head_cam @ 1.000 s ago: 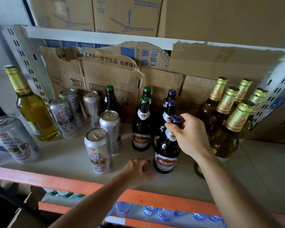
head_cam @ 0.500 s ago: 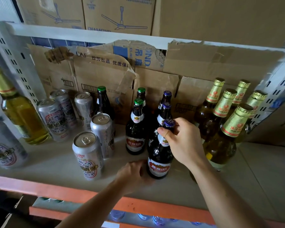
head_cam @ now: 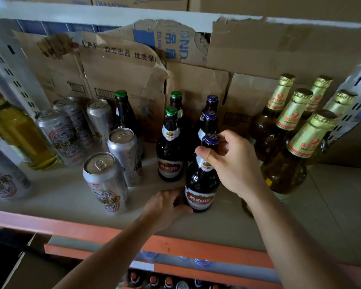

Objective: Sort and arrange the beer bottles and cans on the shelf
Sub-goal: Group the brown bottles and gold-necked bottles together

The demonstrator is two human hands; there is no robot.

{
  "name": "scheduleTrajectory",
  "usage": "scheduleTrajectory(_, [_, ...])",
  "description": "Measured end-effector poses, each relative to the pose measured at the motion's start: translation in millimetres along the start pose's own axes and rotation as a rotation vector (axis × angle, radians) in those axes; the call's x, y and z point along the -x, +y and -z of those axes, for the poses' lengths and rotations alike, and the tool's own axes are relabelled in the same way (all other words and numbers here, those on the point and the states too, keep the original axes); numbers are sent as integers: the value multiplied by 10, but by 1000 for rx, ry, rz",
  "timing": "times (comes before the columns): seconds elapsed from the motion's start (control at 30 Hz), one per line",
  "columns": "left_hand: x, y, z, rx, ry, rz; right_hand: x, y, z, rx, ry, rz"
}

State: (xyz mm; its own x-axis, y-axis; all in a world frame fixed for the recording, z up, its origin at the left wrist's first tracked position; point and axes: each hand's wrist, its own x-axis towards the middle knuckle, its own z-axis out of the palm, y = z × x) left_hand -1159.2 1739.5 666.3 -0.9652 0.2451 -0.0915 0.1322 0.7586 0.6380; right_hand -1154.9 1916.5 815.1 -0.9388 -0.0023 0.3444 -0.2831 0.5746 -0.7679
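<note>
"How many of the blue-capped dark bottle [head_cam: 202,184] did you count on that shelf [head_cam: 50,197]?"

"Three. There were three of the green-capped dark bottle [head_cam: 170,163] as well."

"And the gold-foil bottle [head_cam: 313,134]?"

"Five of those, I made it. There was also one pale yellow bottle [head_cam: 23,136], a kind on its own."

"Cans?"

"Six of the silver can [head_cam: 104,182] in all, though one was too blurred for me to read its label."
</note>
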Motion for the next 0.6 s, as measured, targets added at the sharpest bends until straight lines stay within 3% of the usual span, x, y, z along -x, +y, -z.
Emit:
scheduleTrajectory(0.33, [46,77,36,-29,6,-20,89,-19,-54,-11,101,27])
scheduleTrajectory(0.53, [366,123,223,29,-33,-68,148,-291,-108,-186,483,251])
scheduleTrajectory(0.6, [517,128,339,21,-97,-63,154,-429,-154,-248,529,327])
